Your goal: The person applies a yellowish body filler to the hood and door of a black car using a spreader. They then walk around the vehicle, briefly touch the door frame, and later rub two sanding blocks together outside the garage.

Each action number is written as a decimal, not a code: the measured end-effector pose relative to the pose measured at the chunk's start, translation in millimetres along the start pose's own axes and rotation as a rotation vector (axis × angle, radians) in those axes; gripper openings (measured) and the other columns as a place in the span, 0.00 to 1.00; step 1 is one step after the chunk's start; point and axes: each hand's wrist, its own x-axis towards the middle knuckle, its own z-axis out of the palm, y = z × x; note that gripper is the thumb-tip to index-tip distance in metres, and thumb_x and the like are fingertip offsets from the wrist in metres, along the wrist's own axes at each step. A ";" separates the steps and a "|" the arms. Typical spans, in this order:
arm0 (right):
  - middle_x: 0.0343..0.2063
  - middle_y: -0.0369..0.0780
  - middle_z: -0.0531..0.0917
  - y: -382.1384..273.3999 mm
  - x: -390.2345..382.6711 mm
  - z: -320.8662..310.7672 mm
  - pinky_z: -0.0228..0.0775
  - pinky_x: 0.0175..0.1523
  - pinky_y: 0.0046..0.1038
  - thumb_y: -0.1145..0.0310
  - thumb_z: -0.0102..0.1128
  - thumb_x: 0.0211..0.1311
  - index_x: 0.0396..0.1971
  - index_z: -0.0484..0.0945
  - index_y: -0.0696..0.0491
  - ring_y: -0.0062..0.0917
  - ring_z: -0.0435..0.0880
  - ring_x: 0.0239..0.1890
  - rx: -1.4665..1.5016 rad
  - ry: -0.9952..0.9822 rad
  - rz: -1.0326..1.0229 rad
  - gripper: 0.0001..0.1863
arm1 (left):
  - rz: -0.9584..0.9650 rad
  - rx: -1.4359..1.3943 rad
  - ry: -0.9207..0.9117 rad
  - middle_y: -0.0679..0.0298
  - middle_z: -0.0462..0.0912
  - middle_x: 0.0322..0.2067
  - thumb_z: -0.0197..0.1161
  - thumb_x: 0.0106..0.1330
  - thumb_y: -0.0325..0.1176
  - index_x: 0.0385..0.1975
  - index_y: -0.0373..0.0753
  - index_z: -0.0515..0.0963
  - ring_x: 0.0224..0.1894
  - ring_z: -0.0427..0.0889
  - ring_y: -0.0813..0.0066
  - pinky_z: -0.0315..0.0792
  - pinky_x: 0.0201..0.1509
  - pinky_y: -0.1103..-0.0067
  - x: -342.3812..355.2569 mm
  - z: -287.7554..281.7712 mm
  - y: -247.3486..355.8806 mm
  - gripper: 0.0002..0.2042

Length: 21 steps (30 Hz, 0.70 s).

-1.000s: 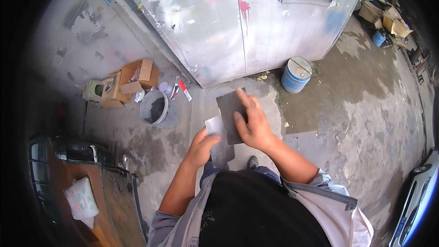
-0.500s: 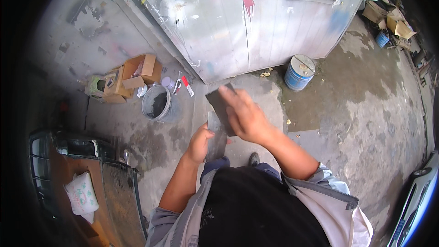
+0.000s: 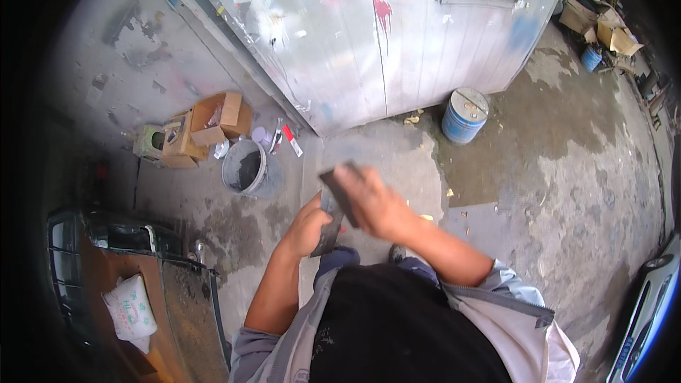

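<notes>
In front of my body, my left hand grips a thin grey rectangular plate, with the thumb over its face. My right hand is closed on a dark, flat rectangular sheet, its fingers lying along the upper side and blurred by motion. The dark sheet slants close above the upper end of the grey plate and partly hides it. Whether the two touch, I cannot tell.
A grey bucket with dark residue stands ahead left, by an open cardboard box. A blue-and-white drum is near the paint-stained metal wall. At left, a white bag lies on a rusty vehicle bed; a car is at right.
My right hand and the dark sheet have come down toward my body, and the sheet is tilted differently. The left hand's plate has turned slightly and sits a little lower.
</notes>
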 end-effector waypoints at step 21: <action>0.53 0.55 0.68 16.1 4.1 15.0 0.76 0.47 0.41 0.83 0.53 0.55 0.67 0.62 0.50 0.54 0.78 0.45 0.146 0.120 0.122 0.36 | 0.425 -0.106 0.075 0.55 0.70 0.59 0.35 0.74 0.53 0.64 0.32 0.62 0.60 0.71 0.64 0.63 0.65 0.70 17.7 12.6 -12.1 0.31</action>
